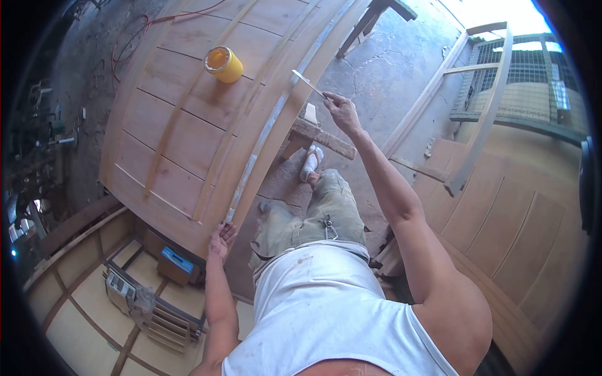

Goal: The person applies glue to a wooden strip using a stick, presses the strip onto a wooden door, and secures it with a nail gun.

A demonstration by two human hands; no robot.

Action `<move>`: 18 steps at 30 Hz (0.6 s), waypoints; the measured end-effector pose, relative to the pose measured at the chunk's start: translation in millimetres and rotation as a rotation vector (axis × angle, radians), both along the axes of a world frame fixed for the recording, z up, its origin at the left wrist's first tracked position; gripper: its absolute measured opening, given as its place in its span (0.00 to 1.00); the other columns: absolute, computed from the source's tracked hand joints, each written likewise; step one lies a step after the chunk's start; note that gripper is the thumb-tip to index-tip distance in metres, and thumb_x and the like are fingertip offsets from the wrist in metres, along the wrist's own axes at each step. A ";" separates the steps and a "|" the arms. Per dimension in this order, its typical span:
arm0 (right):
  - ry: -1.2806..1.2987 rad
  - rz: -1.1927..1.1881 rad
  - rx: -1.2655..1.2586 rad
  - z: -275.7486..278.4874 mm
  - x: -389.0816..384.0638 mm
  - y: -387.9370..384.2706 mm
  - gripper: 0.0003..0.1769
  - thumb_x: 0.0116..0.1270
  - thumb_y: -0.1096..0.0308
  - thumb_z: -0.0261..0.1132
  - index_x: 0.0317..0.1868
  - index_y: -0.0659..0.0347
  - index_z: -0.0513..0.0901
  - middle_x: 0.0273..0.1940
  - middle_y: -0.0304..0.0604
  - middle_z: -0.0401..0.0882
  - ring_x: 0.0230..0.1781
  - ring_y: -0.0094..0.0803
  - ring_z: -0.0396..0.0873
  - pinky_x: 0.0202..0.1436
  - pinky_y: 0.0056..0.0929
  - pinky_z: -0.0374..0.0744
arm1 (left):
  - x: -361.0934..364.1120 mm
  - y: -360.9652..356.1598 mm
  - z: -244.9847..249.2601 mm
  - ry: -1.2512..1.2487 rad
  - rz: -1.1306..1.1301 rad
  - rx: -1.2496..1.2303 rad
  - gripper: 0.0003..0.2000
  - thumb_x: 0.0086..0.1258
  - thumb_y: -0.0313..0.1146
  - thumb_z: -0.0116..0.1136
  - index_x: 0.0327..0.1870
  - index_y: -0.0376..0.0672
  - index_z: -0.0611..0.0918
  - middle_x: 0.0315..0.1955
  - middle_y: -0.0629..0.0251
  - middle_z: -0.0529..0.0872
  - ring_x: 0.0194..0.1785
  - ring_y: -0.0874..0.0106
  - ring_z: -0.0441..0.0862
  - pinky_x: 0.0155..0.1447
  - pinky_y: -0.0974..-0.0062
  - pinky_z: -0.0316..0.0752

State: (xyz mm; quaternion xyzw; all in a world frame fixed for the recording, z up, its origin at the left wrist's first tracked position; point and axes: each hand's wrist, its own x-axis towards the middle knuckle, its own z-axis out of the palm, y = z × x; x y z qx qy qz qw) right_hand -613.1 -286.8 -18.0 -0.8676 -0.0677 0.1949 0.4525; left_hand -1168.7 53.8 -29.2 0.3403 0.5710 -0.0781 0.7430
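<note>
My right hand [342, 113] is closed around a thin, flat, pale tool [308, 83] like a putty knife, its far end over the long edge of a wooden panel [182, 119]. A whitish band [266, 135] runs lengthwise along the panel close to that edge. At the band's near end, by the panel's corner, my left hand [222, 240] is turned palm up, fingers loosely apart. On the panel stands a yellow tub [224, 64] with brownish residue around its inner rim.
A rough wooden trestle [323, 138] supports the panel beside my foot. Grooved boards [501, 219] and a wooden frame [486, 125] stand to the right. At lower left are a blue-topped box [175, 263] and a framed panel [81, 319]. A red cord [147, 24] trails at upper left.
</note>
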 end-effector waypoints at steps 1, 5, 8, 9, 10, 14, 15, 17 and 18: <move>-0.005 0.030 -0.032 0.4 3.1 -1.0 0.22 0.83 0.57 0.69 0.70 0.55 0.90 0.50 0.54 0.96 0.50 0.34 0.91 0.56 0.38 0.86 | -0.7 1.0 1.8 0.003 0.013 -0.016 0.21 0.76 0.47 0.75 0.61 0.42 0.88 0.54 0.61 0.96 0.60 0.65 0.95 0.60 0.59 0.95; 0.118 0.093 0.010 -6.2 -4.9 -7.1 0.21 0.82 0.56 0.69 0.68 0.52 0.92 0.53 0.58 0.96 0.55 0.46 0.94 0.61 0.42 0.87 | 6.4 -2.3 7.9 0.046 0.036 0.007 0.22 0.77 0.47 0.72 0.62 0.39 0.87 0.54 0.58 0.96 0.58 0.64 0.95 0.58 0.62 0.95; 0.193 0.106 0.173 -13.1 -11.5 -16.6 0.21 0.82 0.58 0.70 0.68 0.57 0.91 0.49 0.57 0.96 0.48 0.32 0.91 0.57 0.37 0.86 | 6.2 -4.0 7.2 0.073 0.047 0.011 0.22 0.77 0.47 0.72 0.62 0.39 0.87 0.54 0.58 0.96 0.58 0.64 0.95 0.59 0.62 0.94; 0.197 0.105 0.219 -6.9 -11.2 -15.3 0.21 0.82 0.58 0.70 0.68 0.59 0.91 0.49 0.57 0.97 0.47 0.29 0.90 0.57 0.36 0.86 | 8.3 -5.2 7.6 0.075 0.052 0.008 0.22 0.77 0.47 0.72 0.62 0.39 0.86 0.54 0.59 0.96 0.58 0.64 0.95 0.59 0.62 0.94; 0.209 0.079 0.181 -1.4 -7.1 -12.8 0.21 0.82 0.59 0.70 0.68 0.59 0.91 0.49 0.55 0.97 0.46 0.28 0.89 0.56 0.35 0.86 | 9.5 -5.2 8.2 0.078 0.053 0.007 0.22 0.77 0.47 0.72 0.62 0.39 0.86 0.54 0.59 0.96 0.58 0.64 0.95 0.60 0.61 0.94; 0.188 0.055 0.086 9.1 -1.0 -5.4 0.21 0.82 0.61 0.69 0.68 0.61 0.91 0.48 0.51 0.97 0.43 0.26 0.87 0.53 0.33 0.85 | 7.7 -2.7 6.8 0.083 0.050 -0.007 0.22 0.78 0.46 0.71 0.63 0.39 0.86 0.55 0.58 0.95 0.59 0.64 0.95 0.60 0.60 0.94; 0.166 0.067 0.075 7.5 -5.7 -7.1 0.21 0.82 0.62 0.69 0.68 0.61 0.91 0.47 0.50 0.97 0.42 0.26 0.87 0.51 0.32 0.85 | 3.9 -1.3 5.6 0.078 0.047 -0.013 0.22 0.78 0.46 0.70 0.63 0.39 0.86 0.55 0.58 0.95 0.59 0.63 0.95 0.60 0.60 0.94; 0.166 0.154 0.158 -8.4 -12.5 -17.4 0.20 0.82 0.62 0.68 0.68 0.61 0.91 0.43 0.45 0.95 0.39 0.24 0.84 0.47 0.30 0.83 | 1.7 1.2 -1.9 0.051 0.038 -0.025 0.21 0.79 0.45 0.70 0.63 0.39 0.86 0.56 0.58 0.95 0.59 0.63 0.95 0.60 0.60 0.94; 0.164 0.200 0.199 -12.5 -11.2 -21.9 0.20 0.83 0.63 0.68 0.68 0.61 0.91 0.41 0.43 0.94 0.38 0.23 0.82 0.45 0.29 0.83 | 4.0 2.2 -1.2 0.058 0.033 -0.019 0.21 0.79 0.45 0.69 0.63 0.39 0.86 0.56 0.58 0.95 0.59 0.62 0.95 0.61 0.59 0.94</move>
